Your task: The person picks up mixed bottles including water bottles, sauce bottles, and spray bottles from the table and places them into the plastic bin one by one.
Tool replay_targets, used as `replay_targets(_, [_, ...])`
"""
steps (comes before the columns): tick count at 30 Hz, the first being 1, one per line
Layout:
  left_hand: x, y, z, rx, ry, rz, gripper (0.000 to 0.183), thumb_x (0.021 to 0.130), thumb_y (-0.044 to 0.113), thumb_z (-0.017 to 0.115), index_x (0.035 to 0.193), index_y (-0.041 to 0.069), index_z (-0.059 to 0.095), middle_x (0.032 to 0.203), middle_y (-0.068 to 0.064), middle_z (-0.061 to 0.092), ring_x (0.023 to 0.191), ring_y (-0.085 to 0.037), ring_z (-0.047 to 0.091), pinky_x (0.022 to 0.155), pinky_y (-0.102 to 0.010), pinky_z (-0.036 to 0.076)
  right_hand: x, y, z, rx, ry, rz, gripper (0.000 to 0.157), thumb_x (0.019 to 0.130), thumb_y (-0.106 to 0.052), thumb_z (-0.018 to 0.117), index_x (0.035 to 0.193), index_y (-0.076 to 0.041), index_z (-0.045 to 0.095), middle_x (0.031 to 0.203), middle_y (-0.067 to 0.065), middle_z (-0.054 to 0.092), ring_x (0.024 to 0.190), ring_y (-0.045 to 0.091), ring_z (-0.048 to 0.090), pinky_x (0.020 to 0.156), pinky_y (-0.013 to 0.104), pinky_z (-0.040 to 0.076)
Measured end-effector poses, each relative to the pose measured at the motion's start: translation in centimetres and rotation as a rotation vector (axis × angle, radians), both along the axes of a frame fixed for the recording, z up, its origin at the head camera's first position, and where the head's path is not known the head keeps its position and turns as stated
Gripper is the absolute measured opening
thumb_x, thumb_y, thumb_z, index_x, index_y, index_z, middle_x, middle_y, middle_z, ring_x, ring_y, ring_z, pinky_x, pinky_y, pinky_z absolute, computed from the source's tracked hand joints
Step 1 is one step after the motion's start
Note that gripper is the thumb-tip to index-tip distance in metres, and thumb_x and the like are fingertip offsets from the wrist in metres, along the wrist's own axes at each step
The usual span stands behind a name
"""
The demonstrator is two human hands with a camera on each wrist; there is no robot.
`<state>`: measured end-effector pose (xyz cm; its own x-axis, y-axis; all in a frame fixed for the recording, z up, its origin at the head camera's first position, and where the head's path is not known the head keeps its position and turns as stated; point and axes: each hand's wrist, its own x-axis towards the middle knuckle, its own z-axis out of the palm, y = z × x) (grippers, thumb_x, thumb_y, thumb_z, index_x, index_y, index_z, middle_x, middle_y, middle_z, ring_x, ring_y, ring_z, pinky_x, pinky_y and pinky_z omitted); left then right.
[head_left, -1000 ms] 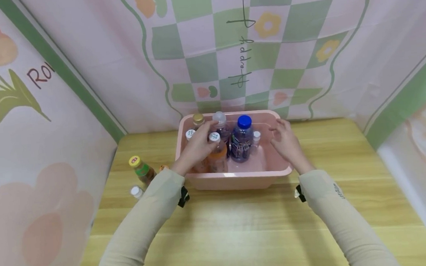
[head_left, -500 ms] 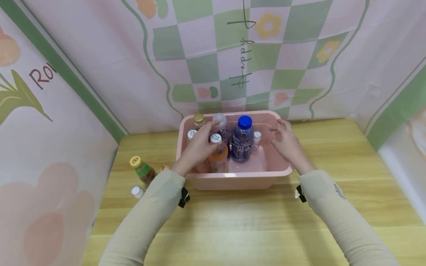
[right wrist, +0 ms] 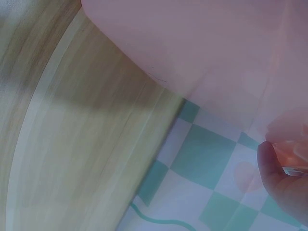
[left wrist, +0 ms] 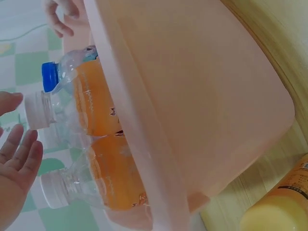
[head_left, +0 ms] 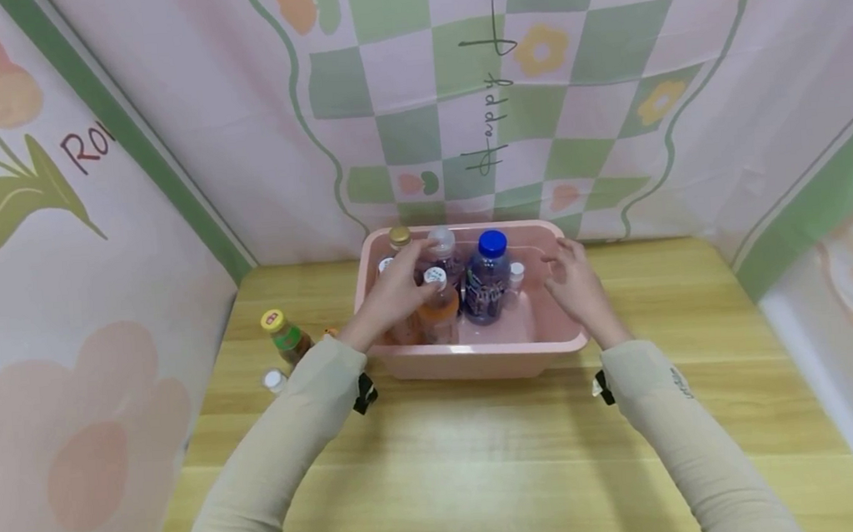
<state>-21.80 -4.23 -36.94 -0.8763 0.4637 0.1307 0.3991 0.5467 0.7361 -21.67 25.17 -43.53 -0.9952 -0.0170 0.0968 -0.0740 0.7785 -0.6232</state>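
Two hands we recorded: left hand (head_left: 396, 292), fingers spread wide, just beside an orange-labelled bottle (head_left: 440, 322) standing inside the pink tub (head_left: 479, 365); right hand (head_left: 577, 289) at its right side, whether gripping we could not tell. Also inside: blue-capped bottle (head_left: 487, 291); left, on the table (head_left: 488, 478): yellow-capped bottle (head_left: 286, 335).

Wooden table (head_left: 457, 464), green-checked cloth backdrop (head_left: 471, 62), flower-printed left panel (head_left: 24, 314)

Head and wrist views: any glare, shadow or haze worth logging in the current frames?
Head: a pale sheen on the tabletop, a small glint on the pink tub's front rim, faint shadows beside both sleeves. Left wrist: slightly hazy, bottle labels legible only in part. Right wrist: dim and veiled, the tub's wall nearly featureless, a soft shadow across the tabletop.
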Motion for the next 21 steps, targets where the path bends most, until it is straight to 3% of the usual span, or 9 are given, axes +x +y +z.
replay_targets(7, [0.0,-0.6,0.2,0.038,0.032,0.028,0.058,0.089,0.010,0.062,0.142,0.006,0.040,0.128,-0.014,0.058,0.107,-0.025,0.061,0.088,-0.035,0.055,0.1,-0.1,0.0,-0.012,0.008,-0.006,0.040,0.085,-0.001,0.053,0.124,0.010,0.052,0.153,0.028,0.019,0.130,0.056,0.034,0.103,0.066,0.036])
replay_targets(11, [0.1,-1.2,0.5,0.076,0.079,0.031,0.053,0.089,0.009,0.061,0.140,0.005,0.043,0.131,-0.015,0.056,0.109,-0.026,0.059,0.089,-0.039,0.054,0.1,-0.2,0.0,-0.008,0.018,-0.010,0.040,0.085,-0.002,0.053,0.123,0.009,0.052,0.153,0.027,0.020,0.128,0.057,0.036,0.102,0.066,0.038])
replay_targets(16, [0.0,-2.1,1.3,0.084,0.152,0.061,0.047,0.088,0.007,0.061,0.134,0.002,0.049,0.130,-0.017,0.057,0.124,-0.031,0.046,0.101,-0.044,0.047,0.0,-0.2,-0.1,-0.011,0.022,-0.010,0.040,0.085,-0.002,0.053,0.123,0.010,0.053,0.153,0.027,0.021,0.129,0.056,0.035,0.103,0.066,0.037])
replay_targets(18, [0.1,-2.5,1.7,0.080,0.142,0.076,0.046,0.088,0.008,0.061,0.133,0.000,0.050,0.129,-0.018,0.057,0.127,-0.032,0.044,0.105,-0.043,0.044,0.0,-0.1,0.0,-0.010,0.019,-0.010,0.040,0.085,-0.002,0.053,0.123,0.010,0.053,0.153,0.027,0.021,0.130,0.056,0.034,0.104,0.066,0.036])
replay_targets(21, [0.1,-3.5,2.2,0.114,0.089,0.070,0.048,0.088,0.005,0.060,0.133,-0.002,0.048,0.128,-0.021,0.057,0.120,-0.033,0.053,0.104,-0.043,0.046,0.0,-0.1,0.1,-0.008,0.013,-0.008,0.041,0.084,-0.002,0.053,0.123,0.010,0.053,0.153,0.027,0.020,0.130,0.056,0.033,0.104,0.066,0.035])
